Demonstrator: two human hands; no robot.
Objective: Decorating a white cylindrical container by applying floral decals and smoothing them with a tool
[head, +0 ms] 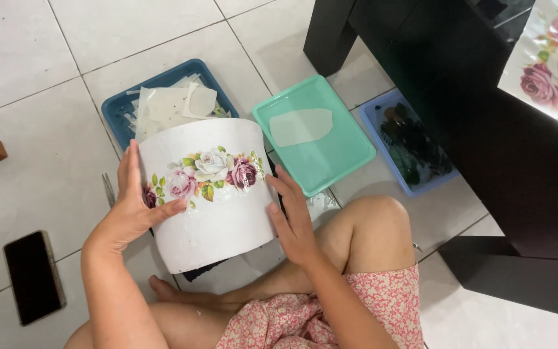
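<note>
We see a person seated on the white tiled floor (40,161), holding a white cylindrical pot with a band of pink and white rose decals (208,194) tilted on its side over the lap. Left hand (134,207): grip open, palm flat against the pot's left wall, thumb lying along the flower band. Right hand (292,223): grip also open, fingers spread and pressed to the pot's right wall; neither hand closes round anything. Just behind the pot, a dark blue plastic tray (121,110) holds pale translucent cut sheets (172,103). To the pot's right rear, touching-near, a teal rectangular plastic tray (350,155) carries one pale rounded sheet (301,126). Further right of that, a light blue tray (372,123) with dark contents, partly under black furniture (485,129). Left of the pot, well apart, a black phone (33,276) lies face-up on the floor. Just left of the pot, beside the left wrist, a thin metal tool (108,190); we cannot tell its kind. Under the pot, a dark object, mostly hidden.
</note>
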